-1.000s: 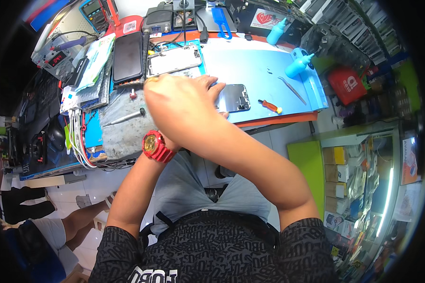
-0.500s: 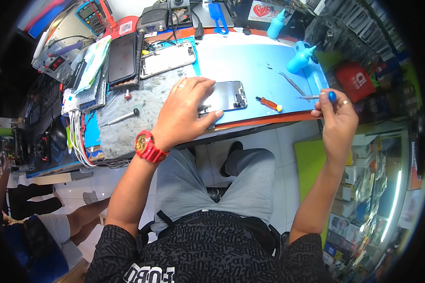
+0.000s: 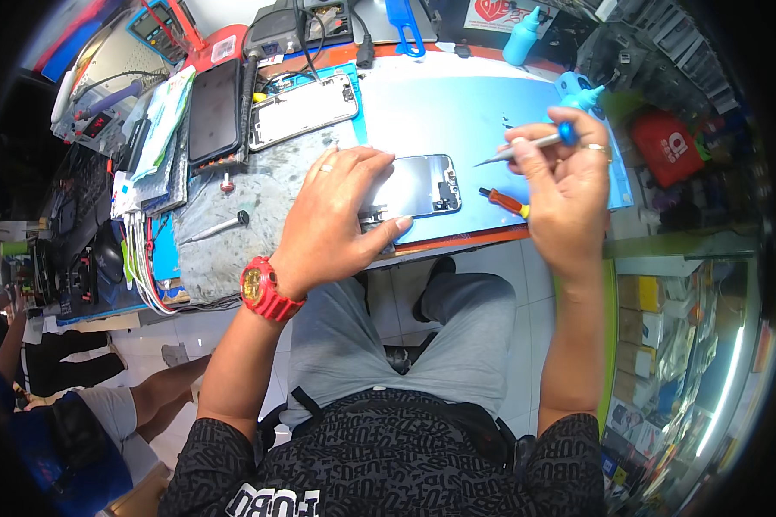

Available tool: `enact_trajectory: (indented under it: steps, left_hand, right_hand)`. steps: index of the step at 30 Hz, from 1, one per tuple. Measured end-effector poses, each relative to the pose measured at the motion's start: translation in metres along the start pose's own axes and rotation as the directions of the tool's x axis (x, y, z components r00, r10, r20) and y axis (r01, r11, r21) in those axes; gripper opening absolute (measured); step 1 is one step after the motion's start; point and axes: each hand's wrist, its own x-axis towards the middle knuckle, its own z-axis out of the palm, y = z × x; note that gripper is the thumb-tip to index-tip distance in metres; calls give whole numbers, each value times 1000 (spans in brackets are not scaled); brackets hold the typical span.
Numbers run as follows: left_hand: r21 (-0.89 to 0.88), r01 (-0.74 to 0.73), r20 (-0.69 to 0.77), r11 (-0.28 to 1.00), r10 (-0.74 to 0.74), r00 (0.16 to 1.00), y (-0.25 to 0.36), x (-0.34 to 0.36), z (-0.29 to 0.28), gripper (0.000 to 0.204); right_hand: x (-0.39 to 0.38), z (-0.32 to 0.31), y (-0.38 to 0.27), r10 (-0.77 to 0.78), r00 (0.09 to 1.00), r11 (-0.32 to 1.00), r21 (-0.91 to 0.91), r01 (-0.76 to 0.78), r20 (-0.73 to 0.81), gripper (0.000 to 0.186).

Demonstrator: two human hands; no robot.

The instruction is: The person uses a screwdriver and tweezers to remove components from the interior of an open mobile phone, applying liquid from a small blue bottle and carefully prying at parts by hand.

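left hand (image 3: 336, 215) is lying flat in the middle of the frame, fingers spread, pressing down on the opened phone (image 3: 418, 185) that sits on the blue mat (image 3: 457, 112) near the desk's front edge. right hand (image 3: 560, 185), right of centre, has its grip closed around a blue-handled screwdriver (image 3: 535, 145), tip pointing left just above the phone's right end. a small orange screwdriver (image 3: 504, 202) lies on the mat just beside the phone. a dark phone (image 3: 213, 112) rests at upper left.
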Motion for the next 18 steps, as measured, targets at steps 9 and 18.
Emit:
enact_trajectory:
  steps: [9, 18]
  left_hand:
    - [1, 38, 28, 999, -38, 999, 0, 0, -1, 64]
    - [-2, 27, 1, 1000, -27, 1000, -1, -1, 1, 59]
  right_hand:
    - [8, 21, 17, -98, 988, 987, -118, 113, 123, 36]
    - [8, 19, 13, -63, 983, 981, -168, 93, 175, 37]
